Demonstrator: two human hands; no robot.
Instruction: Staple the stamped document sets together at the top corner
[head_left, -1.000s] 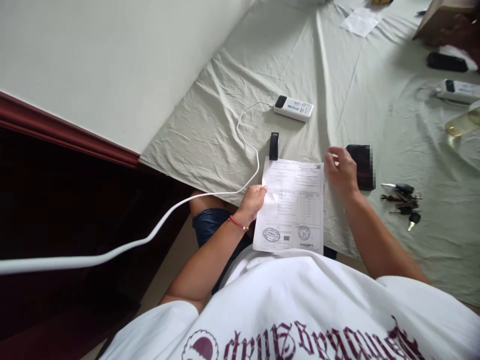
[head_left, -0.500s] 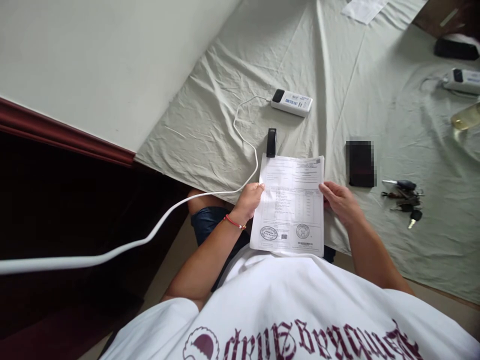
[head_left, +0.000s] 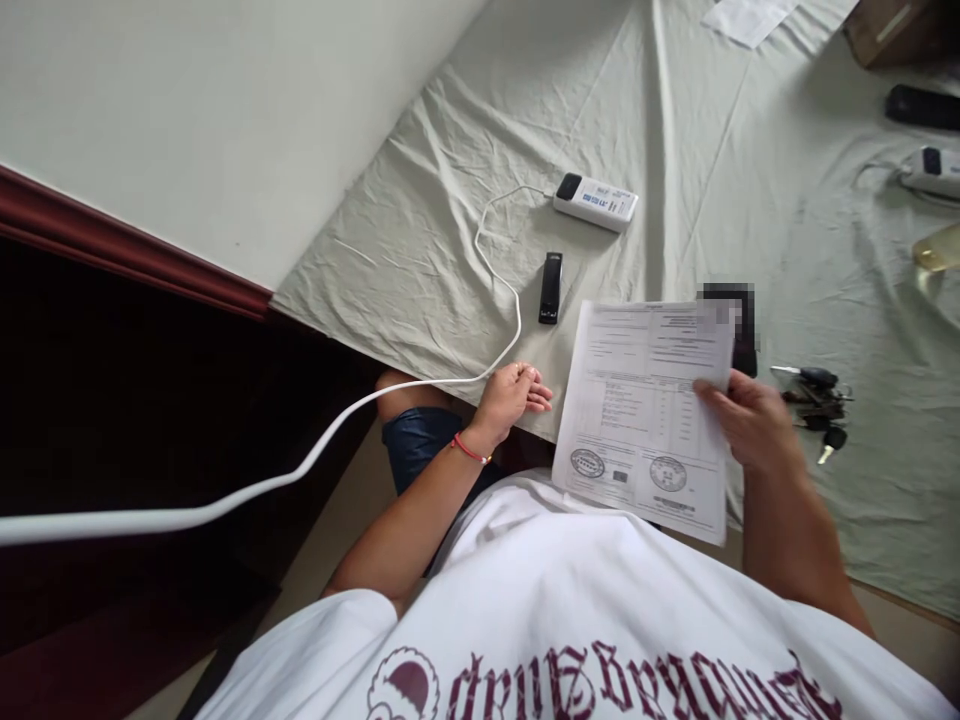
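A printed paper form [head_left: 645, 410] with two round stamps near its lower edge is held above the bed's front edge by my right hand [head_left: 746, 420], thumb on its right margin. My left hand [head_left: 510, 395] holds nothing; its fingers are loosely curled at the sheet's edge, a short way left of the form. A dark phone [head_left: 739, 325] lies partly hidden under the form's top right corner.
A pale green bedsheet [head_left: 675, 150] covers the bed. On it lie a white power bank [head_left: 596, 200] with a white cable [head_left: 315, 450], a small black device [head_left: 550, 287], a bunch of keys [head_left: 814, 400], a second power bank [head_left: 930, 170] and another paper [head_left: 746, 18].
My left hand let go of the form and stays at the bed edge. My right hand, earlier near the phone, took the form's right side and moved it to the right.
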